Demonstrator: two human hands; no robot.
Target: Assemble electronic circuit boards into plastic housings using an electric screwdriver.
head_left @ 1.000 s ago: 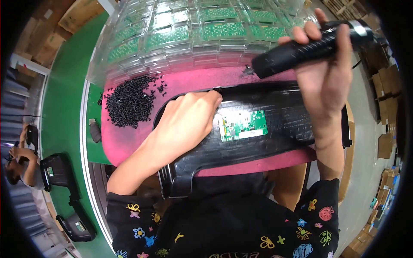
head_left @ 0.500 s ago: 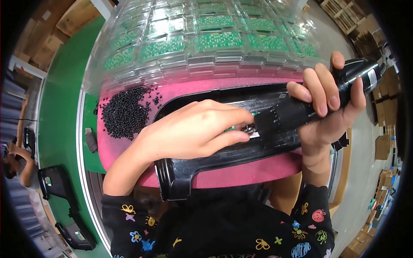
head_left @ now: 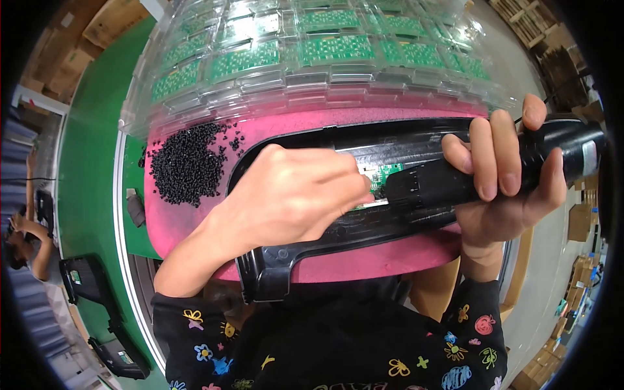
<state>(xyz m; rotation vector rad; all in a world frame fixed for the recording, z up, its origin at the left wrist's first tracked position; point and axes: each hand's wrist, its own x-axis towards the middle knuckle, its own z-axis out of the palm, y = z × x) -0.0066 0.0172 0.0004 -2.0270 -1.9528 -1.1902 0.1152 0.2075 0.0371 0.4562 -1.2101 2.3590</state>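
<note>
A black electric screwdriver (head_left: pixel 422 188) lies across my right hand (head_left: pixel 504 175), whose fingers wrap round its body, its nose aimed left. My left hand (head_left: pixel 299 195) is closed in a pinch right at that nose; whatever sits between the fingertips is hidden. Under both hands rests a long black plastic housing (head_left: pixel 364 227) with its hollow side up. Inside it, a small green circuit board (head_left: pixel 393 170) shows partly beside the screwdriver's nose.
Small black screws (head_left: pixel 185 169) lie heaped on the pink mat (head_left: pixel 364 263), left of the housing. Stacked clear trays (head_left: pixel 292 81) of green boards stand behind. More black housings (head_left: pixel 88 283) lie on the green surface at left, near another person (head_left: pixel 36 237).
The screwdriver and my right hand have shifted slightly right and down. My left fingers have curled in more, and more of the green board now shows.
</note>
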